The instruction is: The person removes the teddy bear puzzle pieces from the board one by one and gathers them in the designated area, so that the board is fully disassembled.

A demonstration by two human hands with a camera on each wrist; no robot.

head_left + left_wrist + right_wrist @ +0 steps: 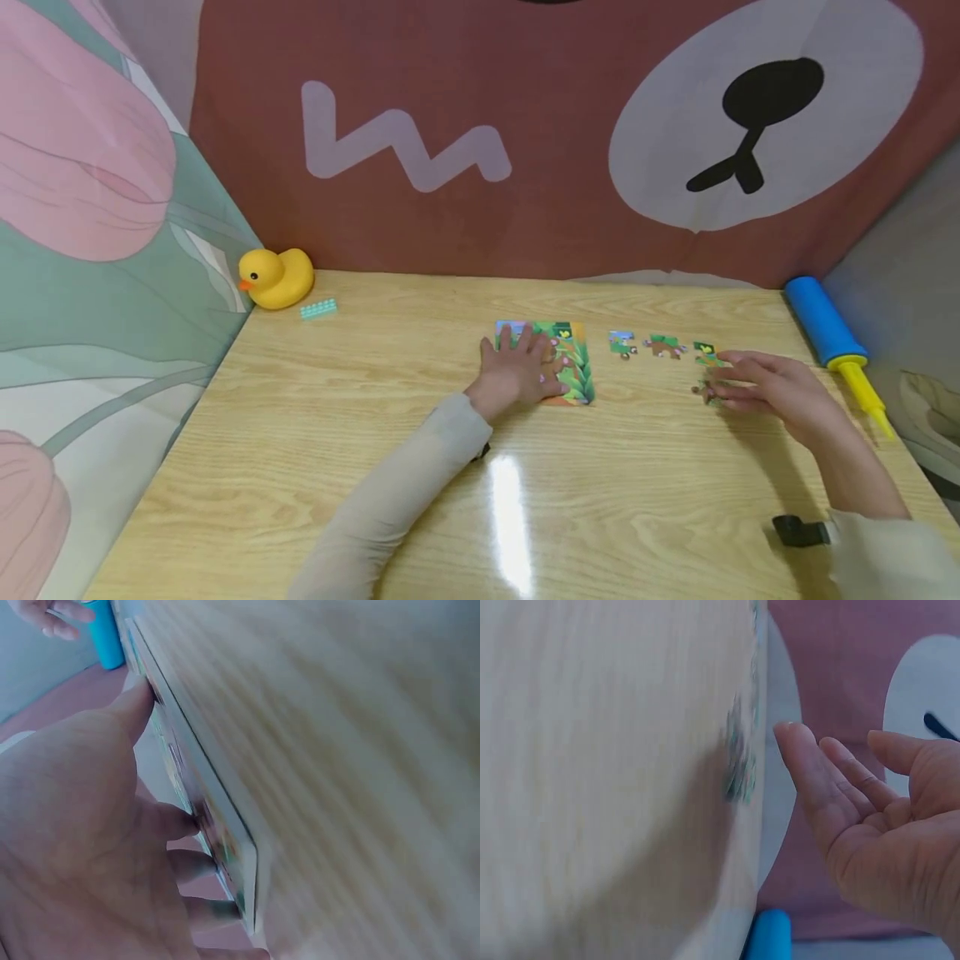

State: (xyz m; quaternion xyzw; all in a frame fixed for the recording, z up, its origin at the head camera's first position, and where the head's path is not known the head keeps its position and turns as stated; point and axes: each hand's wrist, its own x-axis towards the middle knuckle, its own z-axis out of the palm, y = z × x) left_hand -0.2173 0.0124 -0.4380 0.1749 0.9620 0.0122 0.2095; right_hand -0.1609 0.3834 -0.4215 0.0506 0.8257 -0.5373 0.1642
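My left hand (pixel 513 377) lies with spread fingers over a colourful jigsaw puzzle board (pixel 582 367). In the left wrist view its thumb and fingertips touch the picture side of the board (pixel 174 754). To the right, my right hand (pixel 791 398) hovers over loose puzzle pieces, its fingers extended and slightly bent. The right wrist view shows that hand (pixel 870 817) holding nothing. Near its fingertips are a green and yellow piece (pixel 705 348) and a brown piece (pixel 707 390), both partly covered. A blue piece (pixel 621 342) and a green-brown piece (pixel 665 346) lie nearer the board.
A yellow rubber duck (pixel 283 280) and a turquoise building block (pixel 318 309) stand at the table's back left corner. At the right edge lies a blue and yellow pump (pixel 827 323). Behind the wooden table (pixel 262 467) hangs a printed cloth (pixel 555 183).
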